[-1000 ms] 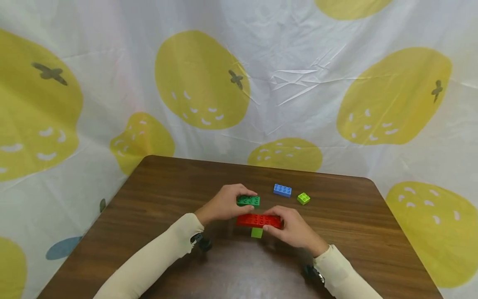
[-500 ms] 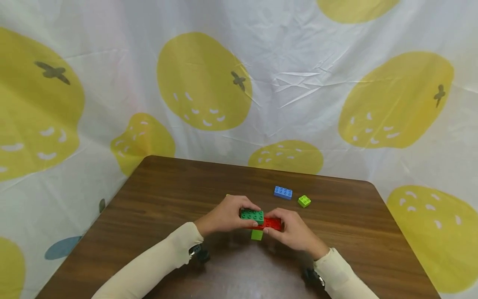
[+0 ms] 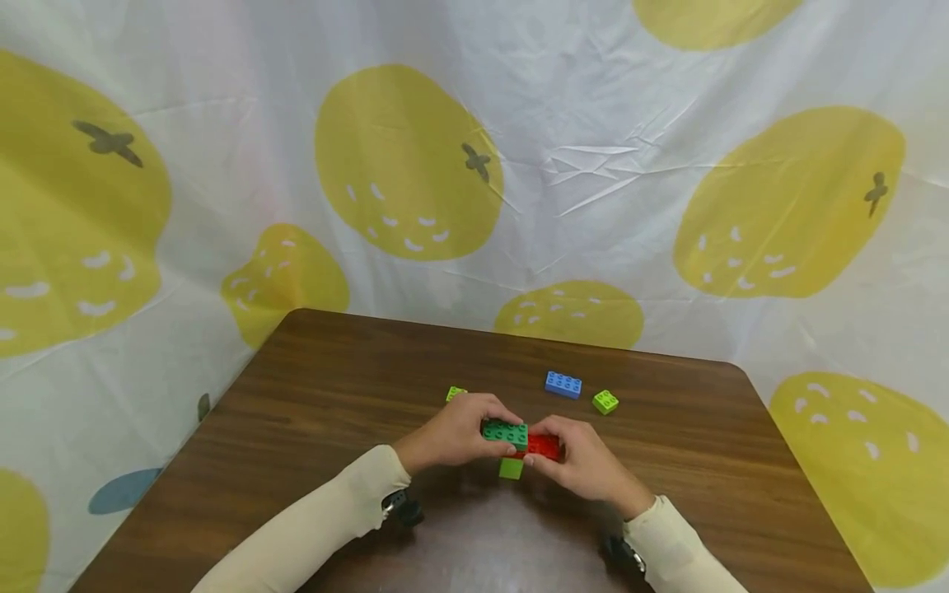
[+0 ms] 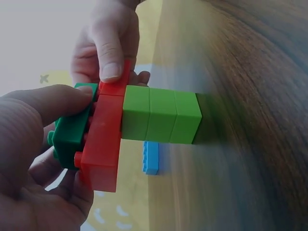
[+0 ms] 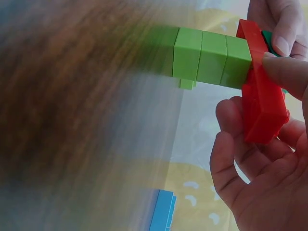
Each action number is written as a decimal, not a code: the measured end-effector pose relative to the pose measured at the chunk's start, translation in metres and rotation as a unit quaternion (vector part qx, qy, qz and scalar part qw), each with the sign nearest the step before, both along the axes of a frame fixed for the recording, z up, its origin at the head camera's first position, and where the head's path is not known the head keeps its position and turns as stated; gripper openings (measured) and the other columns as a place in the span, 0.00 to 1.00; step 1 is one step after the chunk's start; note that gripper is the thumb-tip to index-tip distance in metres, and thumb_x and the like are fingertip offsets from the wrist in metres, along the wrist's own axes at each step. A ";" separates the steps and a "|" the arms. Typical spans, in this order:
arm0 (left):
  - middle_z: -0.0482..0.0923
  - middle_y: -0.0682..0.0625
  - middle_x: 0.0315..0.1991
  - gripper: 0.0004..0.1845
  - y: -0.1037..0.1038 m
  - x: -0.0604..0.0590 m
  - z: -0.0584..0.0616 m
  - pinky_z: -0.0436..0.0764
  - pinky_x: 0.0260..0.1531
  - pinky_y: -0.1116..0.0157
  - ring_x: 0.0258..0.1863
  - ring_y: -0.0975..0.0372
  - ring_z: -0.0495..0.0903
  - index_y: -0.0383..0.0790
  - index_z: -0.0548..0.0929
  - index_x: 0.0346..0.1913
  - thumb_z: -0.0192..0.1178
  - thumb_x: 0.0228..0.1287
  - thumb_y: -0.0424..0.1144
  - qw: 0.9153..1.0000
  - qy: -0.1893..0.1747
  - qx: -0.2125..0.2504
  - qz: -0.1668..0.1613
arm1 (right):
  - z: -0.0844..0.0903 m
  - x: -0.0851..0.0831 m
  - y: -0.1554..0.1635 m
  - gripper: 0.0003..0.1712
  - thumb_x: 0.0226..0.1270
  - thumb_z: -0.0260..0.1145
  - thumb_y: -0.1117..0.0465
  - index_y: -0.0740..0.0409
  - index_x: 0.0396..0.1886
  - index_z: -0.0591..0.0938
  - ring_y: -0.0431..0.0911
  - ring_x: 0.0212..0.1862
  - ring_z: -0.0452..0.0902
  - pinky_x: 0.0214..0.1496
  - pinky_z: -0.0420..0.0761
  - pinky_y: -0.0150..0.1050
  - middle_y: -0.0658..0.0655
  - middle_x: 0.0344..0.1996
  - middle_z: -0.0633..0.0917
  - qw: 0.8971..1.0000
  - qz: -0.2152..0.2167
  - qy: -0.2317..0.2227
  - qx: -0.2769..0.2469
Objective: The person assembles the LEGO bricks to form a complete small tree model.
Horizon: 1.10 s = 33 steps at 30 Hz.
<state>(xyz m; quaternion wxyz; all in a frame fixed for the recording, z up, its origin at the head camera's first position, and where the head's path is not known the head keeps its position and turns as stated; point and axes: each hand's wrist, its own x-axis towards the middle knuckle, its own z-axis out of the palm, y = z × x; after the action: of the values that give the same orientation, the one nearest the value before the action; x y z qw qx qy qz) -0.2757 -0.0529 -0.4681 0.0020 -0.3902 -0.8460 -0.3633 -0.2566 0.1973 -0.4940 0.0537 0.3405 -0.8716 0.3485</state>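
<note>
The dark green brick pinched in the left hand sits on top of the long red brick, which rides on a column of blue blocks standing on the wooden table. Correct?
Not quite. The column under the long red brick is lime green, not blue, as the left wrist view shows. The rest holds: the left hand pinches the dark green brick on top, over the wooden table.

A brown wooden table (image 3: 311, 387) stands before a white sheet (image 3: 593, 123) printed with yellow fruit.
</note>
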 end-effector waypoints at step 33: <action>0.84 0.58 0.43 0.19 -0.003 -0.009 0.000 0.79 0.35 0.78 0.36 0.73 0.78 0.49 0.88 0.51 0.72 0.57 0.49 0.998 0.040 -0.023 -0.037 | 0.001 -0.002 0.000 0.15 0.62 0.73 0.45 0.43 0.45 0.83 0.35 0.29 0.73 0.28 0.76 0.30 0.39 0.33 0.81 1.000 -0.001 -0.002 0.024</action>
<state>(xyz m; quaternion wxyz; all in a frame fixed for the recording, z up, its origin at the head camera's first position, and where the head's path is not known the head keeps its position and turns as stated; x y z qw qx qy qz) -0.2846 -0.0554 -0.4678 0.0132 -0.4357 -0.8383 -0.3275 -0.2583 0.1971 -0.4932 0.0442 0.3400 -0.8801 0.3283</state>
